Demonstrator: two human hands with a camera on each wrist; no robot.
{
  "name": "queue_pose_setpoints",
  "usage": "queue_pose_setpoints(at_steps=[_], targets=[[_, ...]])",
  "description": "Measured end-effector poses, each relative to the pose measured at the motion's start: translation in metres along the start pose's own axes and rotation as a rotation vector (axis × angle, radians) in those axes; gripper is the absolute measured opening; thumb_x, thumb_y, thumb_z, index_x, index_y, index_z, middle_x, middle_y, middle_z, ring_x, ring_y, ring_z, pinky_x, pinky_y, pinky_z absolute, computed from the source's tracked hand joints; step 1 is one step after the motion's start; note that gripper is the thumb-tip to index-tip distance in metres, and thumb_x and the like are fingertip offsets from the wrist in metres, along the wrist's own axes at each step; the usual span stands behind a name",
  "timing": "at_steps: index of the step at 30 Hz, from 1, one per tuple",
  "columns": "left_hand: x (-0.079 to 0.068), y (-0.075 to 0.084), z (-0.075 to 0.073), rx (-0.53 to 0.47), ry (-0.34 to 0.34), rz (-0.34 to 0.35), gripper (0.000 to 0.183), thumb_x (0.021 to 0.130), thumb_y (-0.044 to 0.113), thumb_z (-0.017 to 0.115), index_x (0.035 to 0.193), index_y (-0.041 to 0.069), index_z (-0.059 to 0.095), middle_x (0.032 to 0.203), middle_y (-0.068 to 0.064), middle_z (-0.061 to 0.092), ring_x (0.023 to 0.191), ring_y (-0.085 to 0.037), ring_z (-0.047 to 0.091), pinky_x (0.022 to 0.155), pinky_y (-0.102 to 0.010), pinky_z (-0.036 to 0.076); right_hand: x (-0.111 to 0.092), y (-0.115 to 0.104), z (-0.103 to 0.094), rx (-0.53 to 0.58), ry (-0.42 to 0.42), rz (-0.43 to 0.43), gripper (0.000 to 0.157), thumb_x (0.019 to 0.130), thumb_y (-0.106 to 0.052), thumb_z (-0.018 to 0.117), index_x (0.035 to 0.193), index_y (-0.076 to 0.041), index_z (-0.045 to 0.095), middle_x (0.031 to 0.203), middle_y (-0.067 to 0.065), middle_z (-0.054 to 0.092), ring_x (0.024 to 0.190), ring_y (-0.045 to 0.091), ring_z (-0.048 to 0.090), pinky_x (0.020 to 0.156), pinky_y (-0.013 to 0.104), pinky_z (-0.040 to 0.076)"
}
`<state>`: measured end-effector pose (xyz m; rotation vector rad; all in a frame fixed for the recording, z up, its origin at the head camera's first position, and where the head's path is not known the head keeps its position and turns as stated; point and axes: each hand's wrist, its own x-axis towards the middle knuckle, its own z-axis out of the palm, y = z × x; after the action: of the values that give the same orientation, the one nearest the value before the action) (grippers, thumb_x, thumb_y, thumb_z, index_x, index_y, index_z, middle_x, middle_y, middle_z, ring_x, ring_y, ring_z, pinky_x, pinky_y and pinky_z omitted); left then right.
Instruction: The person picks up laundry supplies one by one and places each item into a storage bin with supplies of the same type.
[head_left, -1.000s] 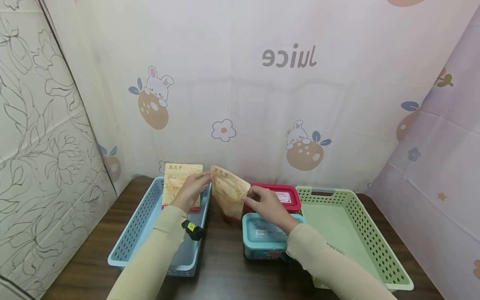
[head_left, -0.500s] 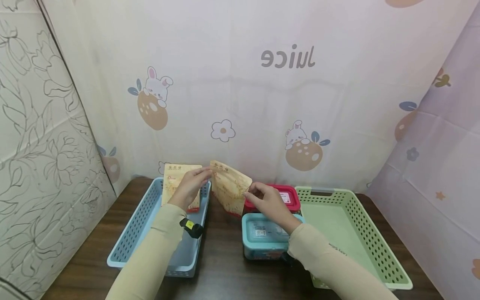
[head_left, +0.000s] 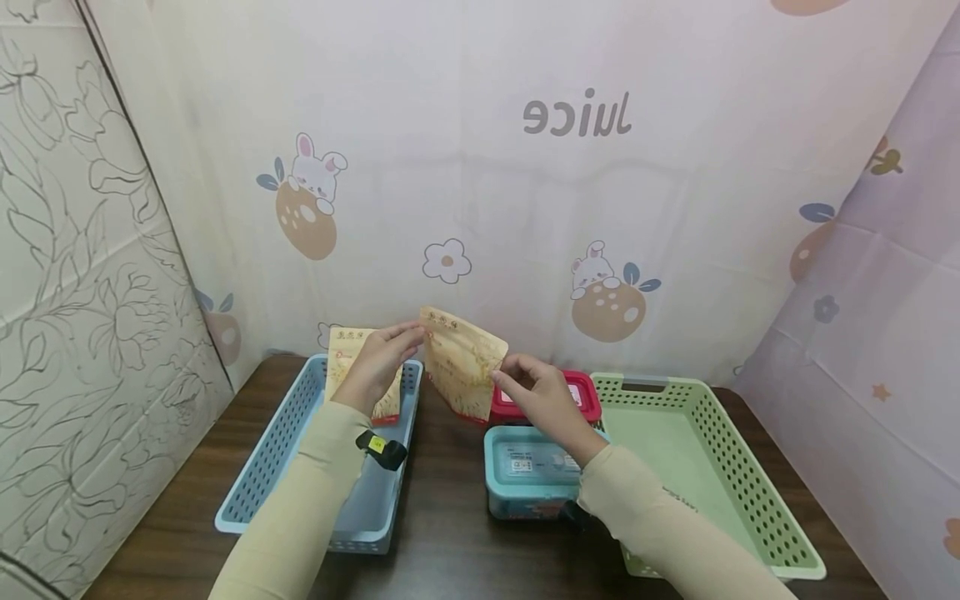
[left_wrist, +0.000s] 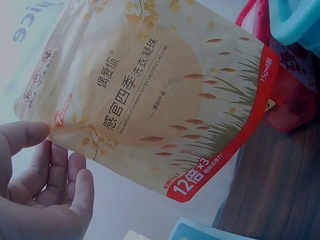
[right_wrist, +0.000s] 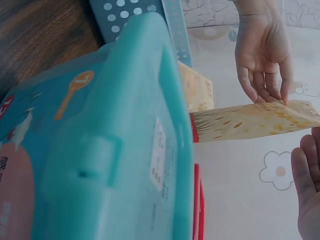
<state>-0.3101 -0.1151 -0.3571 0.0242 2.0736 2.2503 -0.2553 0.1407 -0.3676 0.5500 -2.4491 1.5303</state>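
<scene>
A cream laundry capsule pouch (head_left: 459, 362) with a red bottom band is held up between both hands, tilted, over the table between the two baskets. My left hand (head_left: 382, 358) pinches its left edge near the top; the left wrist view shows the thumb at the pouch's front (left_wrist: 150, 95). My right hand (head_left: 543, 400) pinches its right edge with thumb and fingers. A matching pouch (head_left: 341, 358) stands in the blue basket (head_left: 270, 462), partly hidden behind my left hand. Below my right hand sits a teal-lidded box (head_left: 517, 475), with a red-lidded box (head_left: 588, 400) behind it.
A pale green basket (head_left: 678, 467) stands on the right of the dark wooden table (head_left: 442, 533), close beside the boxes. Printed curtain (head_left: 465, 200) hangs right behind the table. Floral cloth (head_left: 97, 333) borders the left side.
Both hands have lifted the pouch, raising its red bottom edge off its lower place near the boxes. The baskets, boxes and other pouch stay where they were.
</scene>
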Motion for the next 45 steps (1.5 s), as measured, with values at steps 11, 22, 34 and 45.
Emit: queue_pose_setpoints(at_steps=[11, 22, 34, 45], targets=[[-0.002, 0.01, -0.001, -0.001, -0.004, 0.021, 0.043, 0.102, 0.021, 0.059, 0.139, -0.001, 0.055, 0.151, -0.012, 0.045, 0.139, -0.025, 0.042, 0.113, -0.033, 0.037, 0.002, -0.01, -0.004, 0.025, -0.008, -0.012, 0.016, 0.094, -0.024, 0.073, 0.099, -0.01, 0.068, 0.088, 0.004, 0.064, 0.079, 0.022, 0.054, 0.068, 0.026, 0.052], [-0.004, 0.015, -0.002, -0.022, -0.001, 0.032, 0.042, 0.102, 0.019, 0.06, 0.138, -0.002, 0.056, 0.149, -0.013, 0.047, 0.138, -0.025, 0.043, 0.113, -0.035, 0.037, 0.005, -0.012, -0.009, 0.052, -0.025, 0.008, 0.017, 0.095, -0.024, 0.071, 0.103, -0.009, 0.067, 0.094, 0.007, 0.065, 0.083, 0.023, 0.056, 0.072, 0.028, 0.054], [-0.014, 0.012, -0.01, -0.004, 0.001, 0.016, 0.05, 0.1, 0.026, 0.064, 0.142, 0.002, 0.053, 0.15, -0.011, 0.046, 0.138, -0.024, 0.044, 0.113, -0.035, 0.037, 0.001, -0.038, -0.014, 0.069, -0.023, -0.019, 0.012, 0.098, -0.01, 0.066, 0.102, 0.001, 0.065, 0.093, 0.015, 0.065, 0.082, 0.021, 0.055, 0.071, 0.023, 0.052], [-0.024, 0.01, -0.014, -0.023, -0.002, 0.011, 0.045, 0.1, 0.023, 0.064, 0.138, 0.0, 0.056, 0.145, -0.012, 0.049, 0.133, -0.025, 0.049, 0.111, -0.034, 0.04, 0.009, -0.008, -0.01, 0.095, 0.04, -0.01, 0.018, 0.098, -0.022, 0.067, 0.107, -0.006, 0.069, 0.096, 0.007, 0.066, 0.088, 0.023, 0.058, 0.076, 0.027, 0.054]])
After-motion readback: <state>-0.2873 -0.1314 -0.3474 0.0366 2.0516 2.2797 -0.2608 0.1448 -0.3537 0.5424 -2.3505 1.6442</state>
